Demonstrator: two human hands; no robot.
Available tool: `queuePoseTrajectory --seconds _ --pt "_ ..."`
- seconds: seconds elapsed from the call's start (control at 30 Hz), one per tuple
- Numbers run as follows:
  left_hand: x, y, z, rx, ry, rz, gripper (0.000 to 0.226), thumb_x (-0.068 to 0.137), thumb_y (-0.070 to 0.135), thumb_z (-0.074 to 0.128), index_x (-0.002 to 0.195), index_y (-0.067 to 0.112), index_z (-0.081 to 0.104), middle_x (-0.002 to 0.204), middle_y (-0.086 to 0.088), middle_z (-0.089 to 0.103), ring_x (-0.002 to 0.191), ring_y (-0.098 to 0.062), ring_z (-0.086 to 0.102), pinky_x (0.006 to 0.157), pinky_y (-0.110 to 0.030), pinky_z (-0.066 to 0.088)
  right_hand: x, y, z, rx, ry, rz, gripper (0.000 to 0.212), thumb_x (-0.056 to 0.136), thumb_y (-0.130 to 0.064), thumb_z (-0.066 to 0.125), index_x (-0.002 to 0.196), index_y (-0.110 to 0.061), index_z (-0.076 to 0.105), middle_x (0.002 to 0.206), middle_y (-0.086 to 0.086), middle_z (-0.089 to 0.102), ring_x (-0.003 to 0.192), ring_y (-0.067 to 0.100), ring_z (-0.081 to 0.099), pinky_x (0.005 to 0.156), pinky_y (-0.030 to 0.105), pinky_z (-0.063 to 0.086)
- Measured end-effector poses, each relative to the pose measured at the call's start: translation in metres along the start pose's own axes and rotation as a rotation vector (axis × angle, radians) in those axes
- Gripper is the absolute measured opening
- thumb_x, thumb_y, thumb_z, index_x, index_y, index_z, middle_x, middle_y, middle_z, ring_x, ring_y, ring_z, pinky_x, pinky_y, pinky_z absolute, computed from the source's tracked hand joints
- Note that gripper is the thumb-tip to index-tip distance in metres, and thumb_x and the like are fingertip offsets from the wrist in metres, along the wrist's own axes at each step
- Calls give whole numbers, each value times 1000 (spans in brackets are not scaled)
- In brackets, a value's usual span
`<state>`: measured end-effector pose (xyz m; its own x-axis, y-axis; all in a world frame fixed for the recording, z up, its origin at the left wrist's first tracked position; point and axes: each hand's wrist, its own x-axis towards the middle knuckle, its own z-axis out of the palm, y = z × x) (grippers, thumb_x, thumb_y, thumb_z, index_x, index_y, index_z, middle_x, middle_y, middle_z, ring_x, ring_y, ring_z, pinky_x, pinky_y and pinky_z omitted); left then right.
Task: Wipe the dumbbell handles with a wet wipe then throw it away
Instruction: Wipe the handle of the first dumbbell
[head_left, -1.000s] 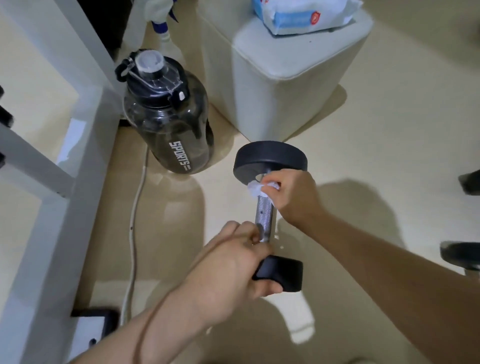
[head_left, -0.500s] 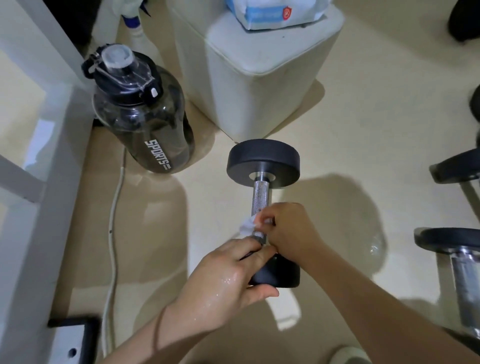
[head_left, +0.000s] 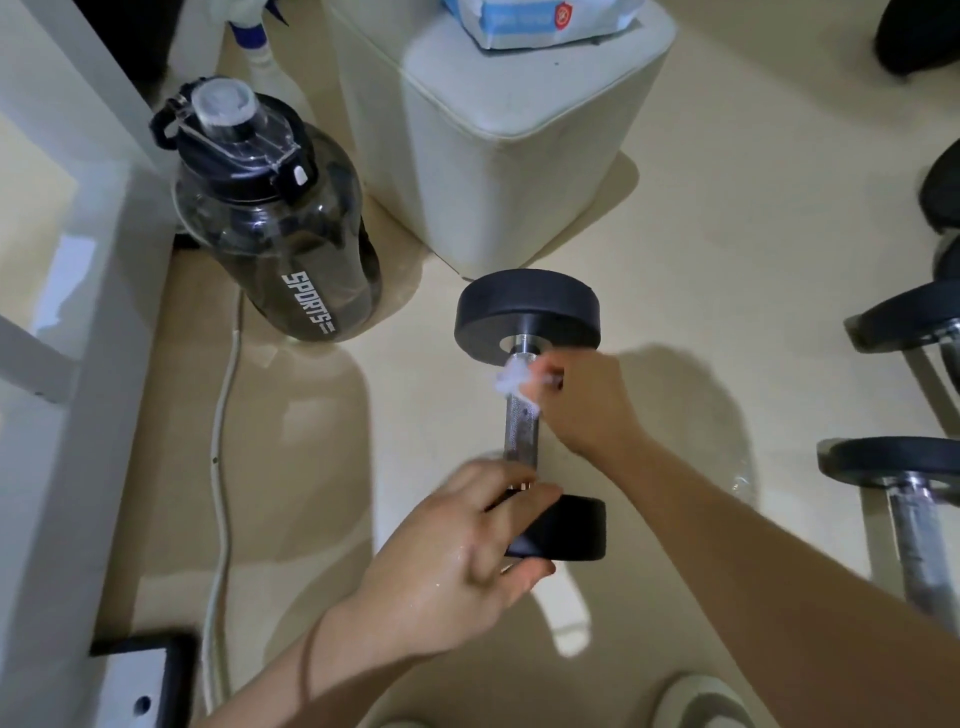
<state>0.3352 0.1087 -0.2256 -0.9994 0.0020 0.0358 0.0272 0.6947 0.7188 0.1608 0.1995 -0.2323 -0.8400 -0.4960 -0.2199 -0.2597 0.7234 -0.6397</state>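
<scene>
1. The right hand (head_left: 587, 400) pinched a crumpled white wet wipe (head_left: 511, 375) in curled fingertips. It pressed the wipe against the far end of the knurled steel handle (head_left: 521, 415), just short of the far black head (head_left: 527, 312).
2. The left hand (head_left: 457, 556) was closed round the near end of the black-headed steel dumbbell (head_left: 522, 447). Its fingers curled over the bar where it met the near black head (head_left: 569, 527), with the thumb under that head.
3. The dumbbell's long axis ran near to far, almost straight away from the person, with bare handle showing between the two hands. By my judgement the next stroke had to travel nearward along the bar toward the left hand. The right hand was placed to make it while the left steadied.
4. Whether the dumbbell rested on the cream floor (head_left: 727, 234) or was lifted off it could not be told.
5. A dark translucent sports bottle (head_left: 275, 234) stood upright at the far left with its lid on. Its contents could not be made out.
6. A blue-and-white pack of wipes (head_left: 540, 21) sat on a cream padded stool (head_left: 519, 130), beyond the far head.
7. Two more black-headed dumbbells (head_left: 909, 478) lay at the right, well apart from the hands.
8. Where the wipe would be thrown away could not be told from this view.
</scene>
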Motion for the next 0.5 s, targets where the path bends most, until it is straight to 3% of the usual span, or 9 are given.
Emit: queuePoseTrajectory --seconds 0.1,0.17,0.23,0.3,0.4,0.5 --pt "-3 0 6 53 60 -5 52 79 50 61 128 39 49 116 7 46 105 -16 48 90 -25 44 -34 9 2 -67 -201 -18 8 72 -26 70 68 -20 69 67 -5 67 59 8 57 60 19 42" --pt "-2 0 7 64 42 1 50 80 52 58 128 41 49 114 10 45 104 -12 46 89 -20 41 -10 6 1 -50 -83 -7 22 73 -30 63 57 -17 59 56 -4 58 51 7 50 51 15 37" --pt "-2 -2 5 39 41 11 49 81 50 59 128 38 51 115 11 49 107 -10 49 89 -17 41 8 5 0 -35 57 14 36 77 -19 62 49 -17 39 46 -3 37 45 13 36 45 18 29" --pt "-4 -5 3 -15 50 5 49 80 45 62 127 34 53 117 11 52 108 -10 53 91 -18 42 -7 13 0 -28 3 13 35 76 -18 65 48 -23 46 45 -5 43 44 12 41 50 27 37" --pt "-1 -2 5 -69 70 -30 45 78 43 64 121 30 60 116 12 55 106 -11 57 90 -20 44 -33 16 -3 -39 -143 11 31 74 -18 71 52 -28 51 52 -10 52 52 10 53 55 24 42" --pt "5 6 8 -121 19 -58 48 77 47 61 123 34 52 118 20 50 106 -3 55 91 -12 40 6 13 -2 -64 99 24 24 77 -16 62 55 -12 51 52 -2 48 50 14 43 55 28 41"
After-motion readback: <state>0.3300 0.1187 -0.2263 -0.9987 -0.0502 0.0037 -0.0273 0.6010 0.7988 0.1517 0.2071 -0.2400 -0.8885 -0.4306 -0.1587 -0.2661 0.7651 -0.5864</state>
